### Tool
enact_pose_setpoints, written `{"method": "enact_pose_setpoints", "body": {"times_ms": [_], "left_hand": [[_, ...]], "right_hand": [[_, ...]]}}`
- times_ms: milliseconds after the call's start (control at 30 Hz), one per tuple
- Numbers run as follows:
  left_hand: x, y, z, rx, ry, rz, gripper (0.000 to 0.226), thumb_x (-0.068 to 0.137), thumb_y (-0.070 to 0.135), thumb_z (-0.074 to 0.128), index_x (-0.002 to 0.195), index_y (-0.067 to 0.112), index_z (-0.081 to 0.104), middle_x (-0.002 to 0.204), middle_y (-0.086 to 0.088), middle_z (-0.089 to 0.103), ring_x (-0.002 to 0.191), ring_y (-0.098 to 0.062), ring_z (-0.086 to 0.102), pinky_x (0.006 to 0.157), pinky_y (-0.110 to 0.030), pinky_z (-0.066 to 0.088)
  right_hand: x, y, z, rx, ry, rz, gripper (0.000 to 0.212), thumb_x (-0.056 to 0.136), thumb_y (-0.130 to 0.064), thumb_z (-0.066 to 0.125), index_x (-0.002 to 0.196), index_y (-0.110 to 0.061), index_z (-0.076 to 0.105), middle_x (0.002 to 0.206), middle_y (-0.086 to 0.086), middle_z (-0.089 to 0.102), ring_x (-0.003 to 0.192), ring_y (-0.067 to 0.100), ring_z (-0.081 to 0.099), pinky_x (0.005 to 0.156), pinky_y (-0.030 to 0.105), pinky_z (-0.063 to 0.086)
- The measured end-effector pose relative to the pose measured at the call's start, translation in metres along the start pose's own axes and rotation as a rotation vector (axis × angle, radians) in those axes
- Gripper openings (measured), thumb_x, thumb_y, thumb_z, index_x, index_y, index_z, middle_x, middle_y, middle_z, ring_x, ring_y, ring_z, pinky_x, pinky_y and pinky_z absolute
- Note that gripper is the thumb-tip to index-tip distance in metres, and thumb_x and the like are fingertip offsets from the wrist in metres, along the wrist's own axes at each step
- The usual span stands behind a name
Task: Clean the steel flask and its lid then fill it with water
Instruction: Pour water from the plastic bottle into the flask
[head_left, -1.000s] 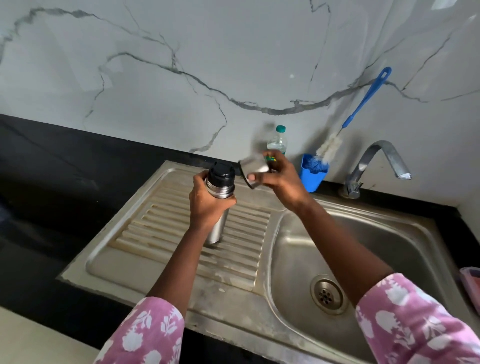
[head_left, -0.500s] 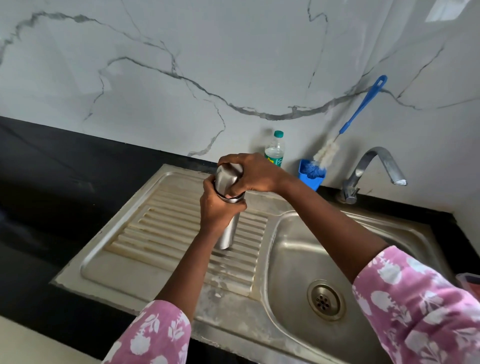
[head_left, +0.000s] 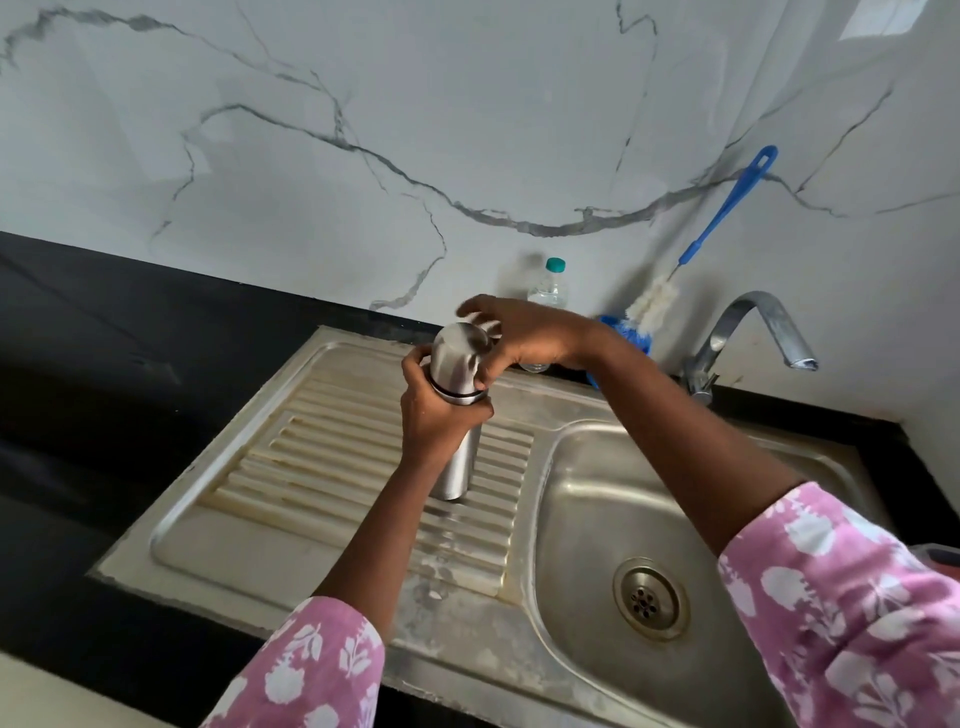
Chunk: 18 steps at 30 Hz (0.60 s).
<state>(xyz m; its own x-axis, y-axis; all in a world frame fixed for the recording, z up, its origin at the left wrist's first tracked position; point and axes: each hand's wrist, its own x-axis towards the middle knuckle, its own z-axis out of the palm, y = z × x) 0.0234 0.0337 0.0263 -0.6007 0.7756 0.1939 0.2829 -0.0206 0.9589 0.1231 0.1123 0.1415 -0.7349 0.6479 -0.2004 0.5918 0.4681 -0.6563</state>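
The steel flask (head_left: 459, 467) stands upright on the ribbed drainboard (head_left: 332, 467) of the sink. My left hand (head_left: 435, 418) grips the flask around its upper body. The steel lid (head_left: 456, 354) sits on top of the flask, with a dark ring showing under its rim. My right hand (head_left: 535, 338) reaches over from the right and holds the lid's far side between thumb and fingers. Its upper fingers are blurred. The flask's mouth is hidden under the lid.
The sink basin (head_left: 587, 499) with its drain (head_left: 650, 598) lies to the right, the tap (head_left: 753, 332) behind it. A blue-handled bottle brush (head_left: 727, 208) leans in a blue cup (head_left: 635, 335) by the wall, next to a small plastic bottle (head_left: 550, 285). Black counter (head_left: 130, 389) surrounds the sink.
A second ago my right hand held the lid beside the flask with the black stopper bare. The lid went onto the flask top, and my fingers have since shifted around it.
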Motion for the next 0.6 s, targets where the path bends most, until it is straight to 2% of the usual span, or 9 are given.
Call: {"method": "enact_pose_setpoints", "body": {"times_ms": [67,133,233,300,400,467,533,567,600], "left_hand": [[0.000,-0.001,0.001,-0.012,0.011,-0.005,0.077,0.062,0.004,0.080,0.124,0.016,0.036,0.090,0.004,0.059,0.074,-0.014,0.058,0.055,-0.005,0.041],[0.001,-0.003,0.003,-0.019,0.017,-0.010,0.078,0.062,0.004,0.080,0.125,0.016,0.036,0.088,0.004,0.060,0.072,-0.012,0.059,0.055,-0.005,0.041],[0.001,-0.003,0.004,-0.022,0.030,-0.010,0.079,0.061,0.002,0.080,0.126,0.015,0.037,0.081,0.014,0.057,0.067,-0.003,0.058,0.055,-0.003,0.039],[0.001,-0.004,0.005,-0.023,0.027,-0.023,0.080,0.062,0.001,0.080,0.127,0.016,0.036,0.080,0.017,0.056,0.067,-0.001,0.057,0.056,-0.002,0.039],[0.001,-0.005,0.006,-0.039,0.038,-0.042,0.081,0.063,0.002,0.079,0.130,0.015,0.035,0.083,0.018,0.054,0.069,0.004,0.056,0.057,0.000,0.038],[0.001,-0.007,0.004,-0.045,0.039,-0.048,0.081,0.064,0.002,0.080,0.130,0.014,0.034,0.085,0.017,0.053,0.070,0.001,0.055,0.056,0.000,0.038],[0.002,-0.010,0.003,-0.049,0.031,-0.040,0.080,0.064,0.002,0.080,0.129,0.011,0.035,0.085,0.015,0.054,0.070,0.002,0.055,0.055,-0.001,0.039],[0.003,-0.011,0.002,-0.050,0.029,-0.035,0.080,0.064,0.003,0.081,0.128,0.010,0.035,0.085,0.014,0.054,0.070,0.001,0.056,0.056,-0.001,0.039],[0.004,-0.013,0.002,-0.050,0.030,-0.028,0.079,0.064,0.004,0.082,0.127,0.010,0.036,0.086,0.013,0.055,0.071,-0.003,0.057,0.058,-0.003,0.040]], "right_hand": [[0.005,0.006,0.011,0.149,-0.020,-0.084,0.067,0.062,0.003,0.070,0.121,-0.024,0.054,0.117,-0.007,0.057,0.109,0.011,0.054,0.087,0.026,0.049],[0.009,0.006,0.015,0.101,0.047,-0.105,0.062,0.058,0.001,0.071,0.113,-0.028,0.062,0.110,-0.008,0.061,0.105,0.013,0.056,0.084,0.026,0.049],[0.012,-0.009,0.016,-0.246,0.172,-0.057,0.049,0.065,-0.024,0.081,0.109,-0.017,0.061,0.098,-0.001,0.059,0.091,0.018,0.055,0.065,0.023,0.044],[0.014,-0.018,0.022,-0.406,0.262,0.016,0.048,0.066,-0.045,0.079,0.088,-0.008,0.056,0.081,0.003,0.055,0.078,0.021,0.054,0.059,0.025,0.039],[0.015,-0.022,0.023,-0.413,0.254,0.070,0.060,0.065,-0.058,0.077,0.060,-0.010,0.042,0.057,0.001,0.048,0.061,0.021,0.054,0.054,0.027,0.043],[0.012,-0.024,0.012,-0.365,0.143,0.085,0.058,0.060,-0.059,0.079,0.055,-0.010,0.048,0.043,-0.002,0.054,0.050,0.015,0.057,0.055,0.025,0.047],[0.011,-0.024,0.002,-0.373,0.042,0.072,0.047,0.061,-0.048,0.082,0.071,-0.007,0.061,0.060,-0.001,0.064,0.060,0.013,0.060,0.058,0.025,0.046],[0.012,-0.023,0.002,-0.349,0.015,0.047,0.046,0.063,-0.037,0.083,0.092,-0.008,0.064,0.083,0.001,0.067,0.077,0.015,0.060,0.066,0.027,0.048],[0.014,-0.022,0.004,-0.285,-0.013,0.011,0.058,0.064,-0.024,0.082,0.115,-0.010,0.057,0.107,0.000,0.063,0.095,0.016,0.057,0.077,0.029,0.049]]}}
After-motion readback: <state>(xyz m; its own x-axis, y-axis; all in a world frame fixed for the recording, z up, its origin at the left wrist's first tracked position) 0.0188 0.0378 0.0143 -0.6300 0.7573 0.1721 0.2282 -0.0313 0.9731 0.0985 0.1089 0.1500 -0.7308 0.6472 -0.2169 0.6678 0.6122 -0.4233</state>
